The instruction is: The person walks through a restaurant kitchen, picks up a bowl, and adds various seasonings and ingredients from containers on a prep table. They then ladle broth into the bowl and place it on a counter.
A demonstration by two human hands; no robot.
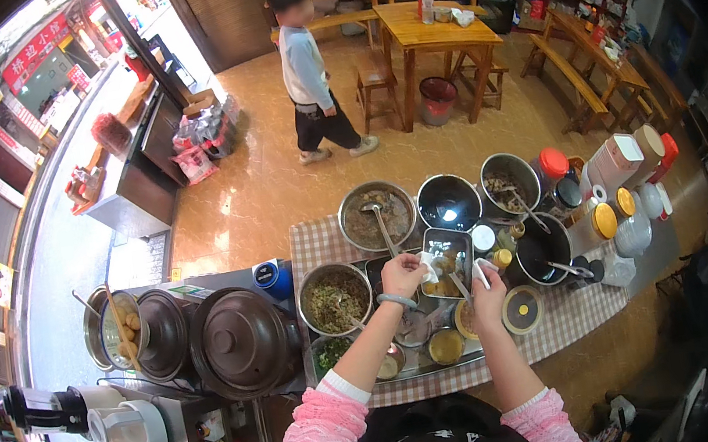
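Observation:
My left hand (402,276), with a grey bangle at the wrist, pinches a piece of white tissue (429,267) between thumb and fingers. My right hand (489,296) grips another white piece, seemingly tissue (482,271). Between the hands lies a rectangular metal pan (468,243) with brownish-yellow food in it. A flat metal utensil handle (461,288) slants beside my right fingers; whether they touch it I cannot tell. Beyond my left hand, a ladle (384,227) leans in a round pot of brown stew (347,238). Left of that hand sits a bowl of chopped greenish filling (302,297).
Dark lidded clay pots (243,340) stand left on the counter. Right of my hands are a black-sauce pot (541,257), jars with yellow lids (604,221) and stacked containers (612,166). Across the counter, a person (306,74) stands near a wooden table (429,19).

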